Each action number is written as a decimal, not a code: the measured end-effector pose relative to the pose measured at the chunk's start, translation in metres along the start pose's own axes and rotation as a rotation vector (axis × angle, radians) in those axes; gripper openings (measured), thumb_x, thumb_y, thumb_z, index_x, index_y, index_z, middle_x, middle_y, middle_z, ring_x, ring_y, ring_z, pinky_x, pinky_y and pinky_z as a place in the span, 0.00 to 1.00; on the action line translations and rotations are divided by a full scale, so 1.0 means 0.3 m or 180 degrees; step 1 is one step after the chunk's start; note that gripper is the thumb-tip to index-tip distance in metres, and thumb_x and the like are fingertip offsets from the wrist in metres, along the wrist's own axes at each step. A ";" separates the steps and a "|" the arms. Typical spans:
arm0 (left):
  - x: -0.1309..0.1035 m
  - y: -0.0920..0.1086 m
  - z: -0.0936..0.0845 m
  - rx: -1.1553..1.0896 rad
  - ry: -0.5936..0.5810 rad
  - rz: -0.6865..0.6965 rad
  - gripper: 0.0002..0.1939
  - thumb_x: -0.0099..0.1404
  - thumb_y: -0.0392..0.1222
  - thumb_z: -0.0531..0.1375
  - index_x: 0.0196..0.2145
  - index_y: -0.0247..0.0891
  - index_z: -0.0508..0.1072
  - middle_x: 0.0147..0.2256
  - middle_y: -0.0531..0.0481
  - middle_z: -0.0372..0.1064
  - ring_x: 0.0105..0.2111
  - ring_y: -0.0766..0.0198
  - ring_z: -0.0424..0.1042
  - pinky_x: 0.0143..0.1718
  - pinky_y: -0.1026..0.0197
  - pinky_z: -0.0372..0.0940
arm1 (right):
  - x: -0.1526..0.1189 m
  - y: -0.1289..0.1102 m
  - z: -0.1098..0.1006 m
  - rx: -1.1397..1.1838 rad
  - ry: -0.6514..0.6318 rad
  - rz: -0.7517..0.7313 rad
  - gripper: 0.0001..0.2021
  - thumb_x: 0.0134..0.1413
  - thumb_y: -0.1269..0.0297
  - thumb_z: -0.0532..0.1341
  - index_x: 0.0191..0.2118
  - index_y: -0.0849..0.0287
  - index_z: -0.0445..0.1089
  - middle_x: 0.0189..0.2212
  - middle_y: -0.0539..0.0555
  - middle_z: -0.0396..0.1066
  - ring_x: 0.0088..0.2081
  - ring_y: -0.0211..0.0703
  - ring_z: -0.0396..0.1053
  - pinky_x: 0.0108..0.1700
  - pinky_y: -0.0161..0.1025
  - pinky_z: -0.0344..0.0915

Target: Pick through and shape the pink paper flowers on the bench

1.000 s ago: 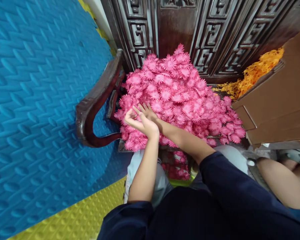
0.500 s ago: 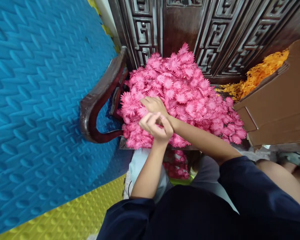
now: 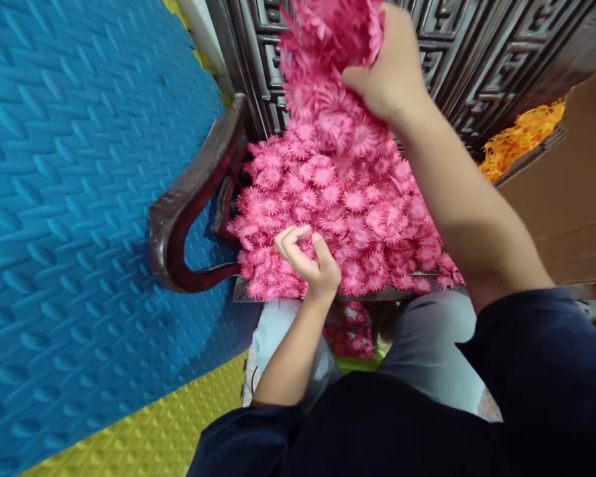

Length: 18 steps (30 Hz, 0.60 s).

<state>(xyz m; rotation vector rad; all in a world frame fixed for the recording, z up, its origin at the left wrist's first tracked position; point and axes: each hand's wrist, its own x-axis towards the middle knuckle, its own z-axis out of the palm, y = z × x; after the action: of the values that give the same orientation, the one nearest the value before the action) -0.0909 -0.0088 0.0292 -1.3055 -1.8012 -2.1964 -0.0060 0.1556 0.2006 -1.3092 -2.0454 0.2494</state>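
Higher than half a second ago, our right hand (image 3: 397, 69) is now reaching up before the carved dark-brown wooden seat back (image 3: 457, 73), and a thick clump of frilly pink flowers (image 3: 322, 86) is rising with it, while our left hand (image 3: 322, 273) is staying low near the seat's front edge. Past the left edge of the dark wooden seat (image 3: 241, 290), a bright blue mat with raised studs (image 3: 79, 199) is spreading wide. Across the seat, from its left end rightward and from front edge to back, a big heap of star-petalled pink flowers (image 3: 322, 212) is lying. Toward the right end, a brown cardboard box (image 3: 571, 205) is standing, with feathery orange strands (image 3: 526, 136) showing behind it. At the seat's left edge, a curved, glossy wooden armrest (image 3: 203, 169) is jutting out. Our right hand is gripping the clump, thumb on the near side, fingers mostly hidden. Our left hand is curling loosely above the heap's front, seemingly empty, thumb tip parting from bent fingers.
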 end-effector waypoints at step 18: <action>0.053 -0.030 0.023 -0.0577 0.0342 -0.1069 0.10 0.56 0.31 0.50 0.37 0.39 0.59 0.34 0.51 0.55 0.34 0.67 0.60 0.40 0.65 0.59 | -0.067 0.328 0.339 -0.1345 -0.0939 -0.0010 0.28 0.47 0.53 0.63 0.52 0.64 0.63 0.51 0.66 0.63 0.55 0.63 0.59 0.57 0.64 0.54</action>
<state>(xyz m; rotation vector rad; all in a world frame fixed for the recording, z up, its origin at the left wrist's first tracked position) -0.1017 0.0072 0.0315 -0.9395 -1.9398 -2.5972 0.0060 0.2049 0.0668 -1.5956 -2.4423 0.0038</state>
